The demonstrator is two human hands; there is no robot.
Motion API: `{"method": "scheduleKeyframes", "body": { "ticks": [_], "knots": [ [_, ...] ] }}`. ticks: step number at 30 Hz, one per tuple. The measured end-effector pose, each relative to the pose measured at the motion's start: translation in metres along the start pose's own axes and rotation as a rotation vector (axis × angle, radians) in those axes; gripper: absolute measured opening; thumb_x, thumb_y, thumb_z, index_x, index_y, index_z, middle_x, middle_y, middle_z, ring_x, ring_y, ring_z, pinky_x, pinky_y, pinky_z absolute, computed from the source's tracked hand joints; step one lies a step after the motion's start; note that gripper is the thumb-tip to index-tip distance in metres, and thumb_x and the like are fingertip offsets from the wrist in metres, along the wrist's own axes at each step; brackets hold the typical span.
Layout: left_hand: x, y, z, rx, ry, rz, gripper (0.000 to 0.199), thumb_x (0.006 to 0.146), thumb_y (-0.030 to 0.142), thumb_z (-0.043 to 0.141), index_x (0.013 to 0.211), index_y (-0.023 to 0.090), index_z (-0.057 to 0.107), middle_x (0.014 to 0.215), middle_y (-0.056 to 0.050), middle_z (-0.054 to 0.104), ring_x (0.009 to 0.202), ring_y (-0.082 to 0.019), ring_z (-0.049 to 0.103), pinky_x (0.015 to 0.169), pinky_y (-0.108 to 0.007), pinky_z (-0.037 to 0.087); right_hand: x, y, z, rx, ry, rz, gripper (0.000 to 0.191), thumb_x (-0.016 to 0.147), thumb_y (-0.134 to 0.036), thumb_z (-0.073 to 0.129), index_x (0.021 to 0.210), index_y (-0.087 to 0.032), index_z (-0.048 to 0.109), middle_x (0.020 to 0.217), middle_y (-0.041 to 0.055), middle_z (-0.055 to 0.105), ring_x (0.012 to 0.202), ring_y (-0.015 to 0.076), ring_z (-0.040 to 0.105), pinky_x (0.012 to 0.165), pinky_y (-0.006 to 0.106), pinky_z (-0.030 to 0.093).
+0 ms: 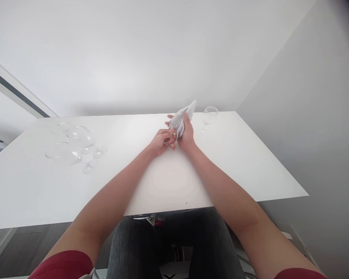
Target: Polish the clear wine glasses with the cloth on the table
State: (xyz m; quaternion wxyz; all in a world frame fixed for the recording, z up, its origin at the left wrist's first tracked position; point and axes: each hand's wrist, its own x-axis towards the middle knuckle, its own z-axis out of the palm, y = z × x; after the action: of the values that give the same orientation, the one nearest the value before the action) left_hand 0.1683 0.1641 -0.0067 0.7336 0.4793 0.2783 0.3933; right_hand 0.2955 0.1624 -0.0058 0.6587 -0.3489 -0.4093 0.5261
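Both hands are together over the far middle of the white table. My left hand point(162, 142) is closed around the lower part of a wine glass point(175, 124), near its stem and foot. A pale grey cloth point(191, 110) is wrapped about the bowl of that glass. My right hand point(187, 133) grips the cloth and the bowl through it, its thumb on the near side and some fingertips showing beyond. Cloth and fingers hide much of the glass. Just right of my hands, a second clear wine glass point(210, 116) stands upright.
Three clear wine glasses point(80, 136) stand close together at the left of the white table point(168, 184). A white wall point(151, 50) rises behind the table's far edge, and a grey wall point(317, 116) is on the right. My legs are under the near edge.
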Motion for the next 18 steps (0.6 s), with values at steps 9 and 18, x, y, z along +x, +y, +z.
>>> {"method": "scheduleKeyframes", "body": {
  "ticks": [9,18],
  "knots": [
    [0.002,0.001,-0.005,-0.11,-0.027,-0.06,0.037,0.098,0.032,0.068,0.066,0.014,0.062,0.053,0.003,0.042,0.047,-0.01,0.05,0.051,-0.026,0.055,-0.005,0.0,0.005,0.076,0.083,-0.028,0.057,0.085,-0.065,0.079,0.123,-0.027,0.06,0.098,0.0025,0.074,0.069,0.0152,0.069,0.046,0.024,0.048],
    [0.001,-0.004,-0.003,0.098,-0.025,0.099,0.05,0.087,0.058,0.081,0.067,0.016,0.063,0.058,0.0,0.051,0.051,-0.013,0.055,0.056,-0.031,0.057,0.003,-0.003,0.0,0.059,0.011,0.03,0.068,0.088,-0.083,0.063,0.117,-0.022,0.065,0.108,0.0099,0.075,0.088,0.0218,0.073,0.058,0.029,0.058]
  ]
}}
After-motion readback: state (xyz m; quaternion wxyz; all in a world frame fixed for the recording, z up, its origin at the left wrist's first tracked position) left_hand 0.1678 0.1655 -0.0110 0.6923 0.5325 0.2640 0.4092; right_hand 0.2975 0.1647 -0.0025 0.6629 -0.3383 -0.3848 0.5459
